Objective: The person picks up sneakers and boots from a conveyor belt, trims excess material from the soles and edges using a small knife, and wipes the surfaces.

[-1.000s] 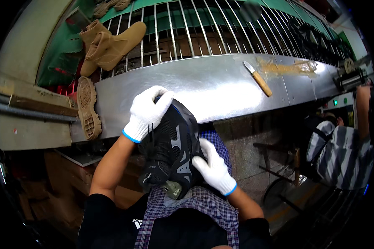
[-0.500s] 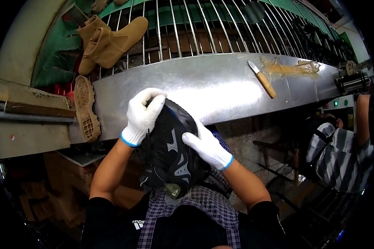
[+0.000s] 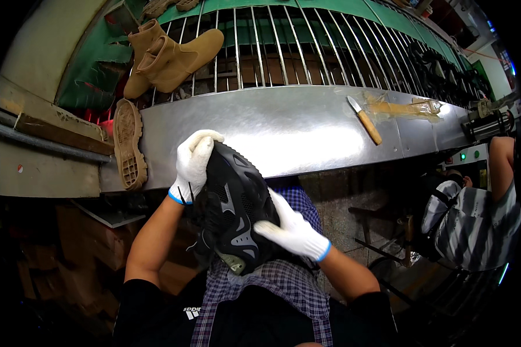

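Note:
A black sports shoe [image 3: 234,199] with grey side trim and loose laces is tilted over my lap, toe pointing up and away. My left hand [image 3: 193,163], in a white knit glove with a blue cuff, is closed on the toe end. Also white-gloved, my right hand [image 3: 296,230] holds the shoe's right side: the thumb lies across the side near the heel, while the fingers reach behind the sole edge and are partly hidden. A checked apron [image 3: 278,283] lies beneath the heel.
Beyond the shoe runs a metal bench [image 3: 214,118]. A wooden-handled knife [image 3: 364,120] lies on it at right, a tan sole [image 3: 129,144] at left. Tan boots [image 3: 171,61] sit on the bar rack [image 3: 307,46]. A co-worker in a striped top [image 3: 474,222] is at right.
The shoe has turned so more of its side faces up. My right hand has slid slightly down along it toward the heel; my left hand keeps its grip on the toe.

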The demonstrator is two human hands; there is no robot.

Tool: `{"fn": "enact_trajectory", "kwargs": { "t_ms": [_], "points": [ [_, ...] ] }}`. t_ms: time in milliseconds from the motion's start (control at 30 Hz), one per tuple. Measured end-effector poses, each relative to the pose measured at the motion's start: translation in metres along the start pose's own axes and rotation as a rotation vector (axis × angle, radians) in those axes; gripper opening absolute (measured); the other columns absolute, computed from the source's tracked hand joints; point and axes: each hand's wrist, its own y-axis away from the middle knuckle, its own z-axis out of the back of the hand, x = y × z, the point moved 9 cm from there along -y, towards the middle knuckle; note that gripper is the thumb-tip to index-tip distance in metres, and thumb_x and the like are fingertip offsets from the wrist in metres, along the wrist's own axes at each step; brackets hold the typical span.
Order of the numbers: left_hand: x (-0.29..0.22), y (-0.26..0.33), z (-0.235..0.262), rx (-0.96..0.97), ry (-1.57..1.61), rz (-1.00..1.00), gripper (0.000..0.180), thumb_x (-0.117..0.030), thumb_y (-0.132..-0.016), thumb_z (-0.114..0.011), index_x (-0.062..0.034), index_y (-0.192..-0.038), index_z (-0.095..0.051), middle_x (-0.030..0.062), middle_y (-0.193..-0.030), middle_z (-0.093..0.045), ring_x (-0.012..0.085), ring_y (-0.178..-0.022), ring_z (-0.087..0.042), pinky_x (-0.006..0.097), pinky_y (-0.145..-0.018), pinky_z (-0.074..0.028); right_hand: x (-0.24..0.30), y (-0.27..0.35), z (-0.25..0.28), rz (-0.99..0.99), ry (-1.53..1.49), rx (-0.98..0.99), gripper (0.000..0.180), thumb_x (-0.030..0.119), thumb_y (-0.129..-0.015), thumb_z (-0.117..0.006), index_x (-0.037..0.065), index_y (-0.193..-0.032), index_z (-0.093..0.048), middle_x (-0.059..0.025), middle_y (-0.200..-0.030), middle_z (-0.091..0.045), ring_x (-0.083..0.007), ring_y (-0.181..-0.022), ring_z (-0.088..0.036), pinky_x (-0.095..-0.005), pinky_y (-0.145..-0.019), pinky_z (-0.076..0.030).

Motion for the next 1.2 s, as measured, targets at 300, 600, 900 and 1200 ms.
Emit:
{"fn": "enact_trajectory", "kwargs": {
  "t_ms": [300,600,900,1200],
  "points": [
    [0.008,-0.009,-0.001,-0.005,-0.032,0.008,0.028,-0.014,-0.107,-0.054,0.0044,-0.110,-0.076,0.0067,-0.102,-0.076,0.0125,-0.096,-0.066,0.029,-0.091,-0.052,-0.073,0.047,-0.038,-0.118,-0.551,0.258,0.108,0.044,-0.098,-0.081,0.002,-0.175,-0.017,-0.0244,-0.173,-0.037,-0.0370,-0.160,-0.039,-0.0462,-0.132,-0.033],
    [0.020,-0.057,-0.006,-0.157,-0.473,-0.171,0.035,-0.033,-0.105,-0.065,-0.0026,-0.117,-0.076,0.0180,-0.108,-0.077,0.0333,-0.103,-0.074,0.040,-0.096,-0.057,0.018,0.021,-0.060,-0.117,-1.624,0.342,0.087,0.043,-0.096,-0.075,0.005,-0.167,-0.041,-0.0251,-0.161,-0.055,-0.0453,-0.147,-0.055,-0.0642,-0.125,-0.042],
    [0.000,0.000,0.000,-0.239,-0.533,-0.226,0.023,-0.016,-0.103,-0.066,-0.0023,-0.116,-0.078,0.0177,-0.116,-0.077,0.0331,-0.112,-0.075,0.040,-0.101,-0.058,0.043,0.017,-0.042,-0.065,-1.703,0.352,0.100,0.058,-0.093,-0.066,-0.004,-0.166,-0.037,-0.0318,-0.159,-0.050,-0.0489,-0.145,-0.055,-0.0688,-0.122,-0.045],
    [-0.010,0.023,0.004,-0.224,-0.609,-0.383,0.019,-0.010,-0.096,-0.071,-0.0036,-0.114,-0.076,0.0192,-0.111,-0.076,0.0365,-0.104,-0.076,0.043,-0.094,-0.061,0.026,0.011,-0.014,0.041,-1.318,0.140,0.084,0.047,-0.100,-0.054,-0.003,-0.165,-0.039,-0.0329,-0.157,-0.054,-0.0530,-0.141,-0.057,-0.0721,-0.122,-0.041]
  ]
}}
